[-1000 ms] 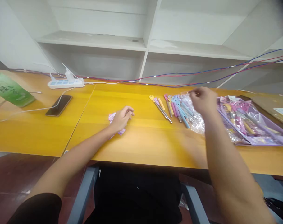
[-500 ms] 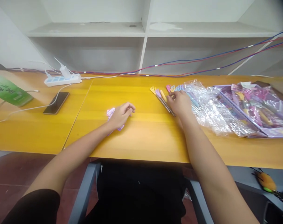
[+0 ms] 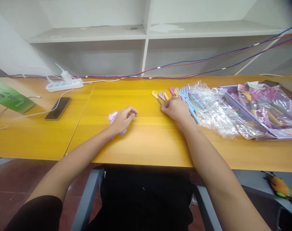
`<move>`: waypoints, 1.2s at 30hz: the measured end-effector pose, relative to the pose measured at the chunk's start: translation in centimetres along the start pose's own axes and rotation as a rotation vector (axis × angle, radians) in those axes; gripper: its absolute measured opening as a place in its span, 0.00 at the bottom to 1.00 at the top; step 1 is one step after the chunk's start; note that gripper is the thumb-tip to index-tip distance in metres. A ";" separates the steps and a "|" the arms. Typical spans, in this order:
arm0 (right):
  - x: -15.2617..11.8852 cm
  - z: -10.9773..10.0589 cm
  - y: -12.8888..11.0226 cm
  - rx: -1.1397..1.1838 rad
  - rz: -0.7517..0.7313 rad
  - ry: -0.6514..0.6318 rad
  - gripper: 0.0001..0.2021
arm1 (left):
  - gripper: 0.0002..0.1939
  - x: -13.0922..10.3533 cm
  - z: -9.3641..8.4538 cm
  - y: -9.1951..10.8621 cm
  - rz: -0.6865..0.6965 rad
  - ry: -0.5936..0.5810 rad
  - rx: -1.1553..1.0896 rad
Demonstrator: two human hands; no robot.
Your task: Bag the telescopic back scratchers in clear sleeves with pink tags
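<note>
My left hand (image 3: 123,120) rests on a small pile of purple-and-white printed cards (image 3: 112,116), fingers loosely curled and the thumb a little apart. My right hand (image 3: 176,109) is bent over the handles of the back scratchers at the left of the row, fingers closed around a handle they partly hide. Beyond its fingertips show the claw heads of a yellow back scratcher (image 3: 154,93) and a purple back scratcher (image 3: 161,95). Just right of the hand lie more back scratchers, among them a blue one (image 3: 192,110) and a pink-headed one (image 3: 172,90).
Clear plastic sleeves (image 3: 218,112) lie right of the back scratchers, beside a lilac box (image 3: 258,125) of wrapped ones. On the left are a phone (image 3: 58,108), a power strip (image 3: 64,84) and a green bottle (image 3: 12,96). Cables (image 3: 174,78) run along the back edge.
My right hand has moved left, from the blue back scratchers onto the handles of the yellow and purple ones. My left hand stays on the cards.
</note>
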State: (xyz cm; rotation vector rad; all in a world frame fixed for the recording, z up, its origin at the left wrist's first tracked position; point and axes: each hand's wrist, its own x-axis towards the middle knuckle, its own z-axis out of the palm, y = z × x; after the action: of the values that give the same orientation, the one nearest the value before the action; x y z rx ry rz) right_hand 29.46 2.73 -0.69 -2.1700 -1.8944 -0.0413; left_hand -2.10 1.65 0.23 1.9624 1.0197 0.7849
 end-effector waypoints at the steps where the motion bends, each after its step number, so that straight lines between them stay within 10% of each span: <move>1: -0.1 0.0 -0.2 0.002 0.006 -0.004 0.15 | 0.09 0.0 0.0 0.1 0.000 -0.002 0.005; 14: 1.0 0.5 1.7 0.221 0.092 0.294 0.16 | 0.09 -0.1 -0.1 0.4 0.050 -0.019 0.072; 36: 1.5 0.6 2.4 0.022 0.204 0.099 0.20 | 0.08 0.0 -0.1 0.4 0.094 -0.078 0.139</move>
State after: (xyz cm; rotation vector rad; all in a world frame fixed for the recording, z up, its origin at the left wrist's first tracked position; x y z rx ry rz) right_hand 31.97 4.07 -1.41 -2.2894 -1.6064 -0.0864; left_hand -1.98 1.49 0.64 2.1556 0.9638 0.6981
